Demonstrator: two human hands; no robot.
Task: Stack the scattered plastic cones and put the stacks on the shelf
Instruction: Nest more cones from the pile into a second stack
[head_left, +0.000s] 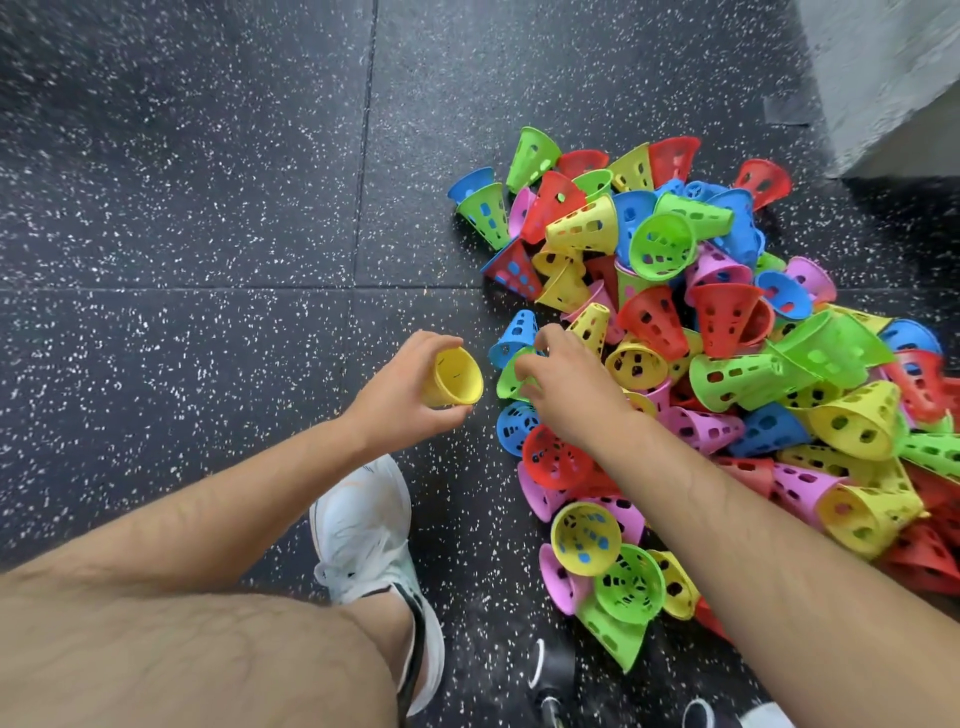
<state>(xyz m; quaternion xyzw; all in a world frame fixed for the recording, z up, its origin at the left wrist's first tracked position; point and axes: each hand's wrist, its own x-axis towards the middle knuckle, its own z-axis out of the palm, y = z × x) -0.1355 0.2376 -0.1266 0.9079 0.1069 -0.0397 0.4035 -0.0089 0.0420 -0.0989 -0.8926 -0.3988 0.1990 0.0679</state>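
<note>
A big heap of perforated plastic cones (717, 332) in red, blue, green, yellow and pink lies on the floor at the right. My left hand (402, 387) grips a yellow cone (454, 376) with its open mouth turned toward the heap. My right hand (563, 384) reaches into the heap's near edge, its fingers curled round the rim of a green cone (511, 376). A blue cone (514, 338) lies just beyond those fingers. No shelf is in view.
Black speckled rubber floor tiles (208, 208) stretch to the left. My white shoe (366, 535) and bare knee sit at the bottom. A grey concrete block (893, 78) stands at the top right. A dark object (550, 675) lies near the bottom edge.
</note>
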